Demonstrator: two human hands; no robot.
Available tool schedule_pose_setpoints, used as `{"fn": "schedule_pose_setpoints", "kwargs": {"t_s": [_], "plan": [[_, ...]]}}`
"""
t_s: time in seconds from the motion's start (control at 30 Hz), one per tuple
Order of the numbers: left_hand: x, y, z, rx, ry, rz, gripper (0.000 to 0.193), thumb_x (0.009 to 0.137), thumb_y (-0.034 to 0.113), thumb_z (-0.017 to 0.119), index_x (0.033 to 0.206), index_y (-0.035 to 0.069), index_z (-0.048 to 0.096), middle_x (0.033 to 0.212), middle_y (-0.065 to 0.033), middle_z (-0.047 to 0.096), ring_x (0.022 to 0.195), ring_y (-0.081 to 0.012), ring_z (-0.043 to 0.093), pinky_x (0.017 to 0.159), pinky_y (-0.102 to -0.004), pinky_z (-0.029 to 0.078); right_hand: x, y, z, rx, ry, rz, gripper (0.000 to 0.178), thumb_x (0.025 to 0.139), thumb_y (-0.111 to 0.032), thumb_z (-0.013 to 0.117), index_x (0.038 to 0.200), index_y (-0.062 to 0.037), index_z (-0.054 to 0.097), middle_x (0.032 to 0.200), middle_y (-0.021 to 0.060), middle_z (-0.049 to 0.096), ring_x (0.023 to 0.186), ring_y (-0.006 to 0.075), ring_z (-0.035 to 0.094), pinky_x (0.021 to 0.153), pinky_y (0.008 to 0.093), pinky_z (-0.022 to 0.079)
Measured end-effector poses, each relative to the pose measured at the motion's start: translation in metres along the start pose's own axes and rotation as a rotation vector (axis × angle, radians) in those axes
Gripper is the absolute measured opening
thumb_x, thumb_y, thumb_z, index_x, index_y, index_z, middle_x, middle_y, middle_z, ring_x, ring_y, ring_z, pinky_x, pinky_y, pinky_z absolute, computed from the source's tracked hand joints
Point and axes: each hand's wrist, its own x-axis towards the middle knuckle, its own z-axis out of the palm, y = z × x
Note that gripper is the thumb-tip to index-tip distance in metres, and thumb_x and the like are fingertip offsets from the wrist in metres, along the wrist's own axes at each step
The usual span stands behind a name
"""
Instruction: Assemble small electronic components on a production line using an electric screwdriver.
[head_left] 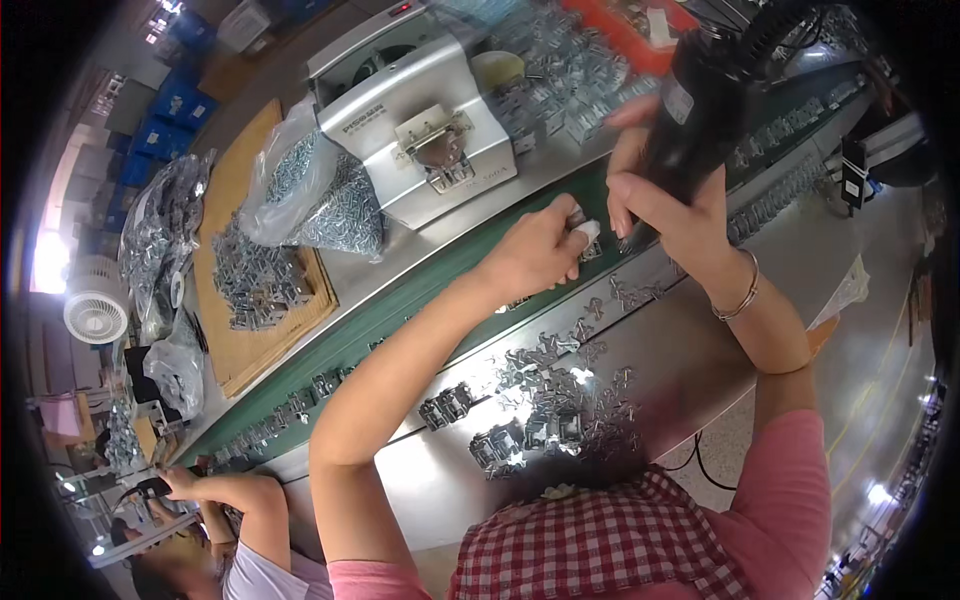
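Note:
My right hand (690, 222) is wrapped round a black electric screwdriver (695, 115), which hangs upright with its tip low over the green belt. Just left of the tip, my left hand (535, 245) is closed, its fingers pinching a small metal part (592, 243) that they mostly hide. Something white covers a fingertip there. Below my hands, loose flat metal pieces (550, 360) lie scattered on the steel table, with several boxier metal assemblies (497, 447) at its near edge.
A silver screw feeder (420, 130) stands beyond the belt (335, 345). Left of it are a clear bag of screws (335, 205) and metal parts on cardboard (228, 350). A red bin (620, 30) sits at the back. Another person's arm (245, 490) reaches in at lower left.

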Motion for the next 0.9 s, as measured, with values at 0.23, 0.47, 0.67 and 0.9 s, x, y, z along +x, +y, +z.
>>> {"fn": "schedule_pose_setpoints", "kwargs": {"t_s": [0.23, 0.47, 0.67, 0.9], "plan": [[-0.005, -0.002, -0.002, 0.496, 0.103, 0.221, 0.023, 0.085, 0.016, 0.053, 0.097, -0.003, 0.048, 0.078, -0.0237, 0.061, 0.08, -0.0423, 0.059, 0.073, -0.0458, 0.047, 0.001, -0.001, 0.01, -0.011, 0.043, 0.009, 0.039, 0.08, 0.008, 0.051, 0.116, 0.0021, 0.038, 0.069, 0.006, 0.051, 0.054, 0.0118, 0.052, 0.049, 0.0238, 0.044], [0.003, -0.012, -0.022, 0.473, -0.001, 0.162, 0.027, 0.087, 0.023, 0.049, 0.09, -0.003, 0.056, 0.078, -0.0205, 0.063, 0.081, -0.038, 0.062, 0.075, -0.0447, 0.046, 0.003, 0.0, 0.026, 0.025, 0.06, 0.019, 0.039, 0.079, 0.008, 0.052, 0.115, 0.0021, 0.038, 0.068, 0.006, 0.051, 0.054, 0.0115, 0.052, 0.049, 0.0237, 0.044], [0.024, 0.015, -0.015, 0.543, -0.215, -0.056, 0.034, 0.089, 0.028, 0.045, 0.106, 0.002, 0.061, 0.102, -0.0191, 0.063, 0.1, -0.0318, 0.059, 0.087, -0.0408, 0.044, 0.001, 0.004, 0.004, 0.071, 0.059, -0.001, 0.039, 0.079, 0.008, 0.052, 0.115, 0.0031, 0.038, 0.069, 0.0065, 0.052, 0.054, 0.0112, 0.052, 0.05, 0.0235, 0.044], [0.033, 0.015, -0.015, 0.519, -0.242, -0.015, 0.035, 0.087, 0.026, 0.046, 0.11, 0.004, 0.061, 0.11, -0.0195, 0.06, 0.105, -0.032, 0.056, 0.089, -0.0394, 0.043, -0.001, 0.009, 0.0, 0.123, 0.031, -0.106, 0.04, 0.079, 0.009, 0.049, 0.116, 0.0036, 0.034, 0.07, 0.0078, 0.053, 0.055, 0.0122, 0.054, 0.052, 0.0241, 0.045]]}}
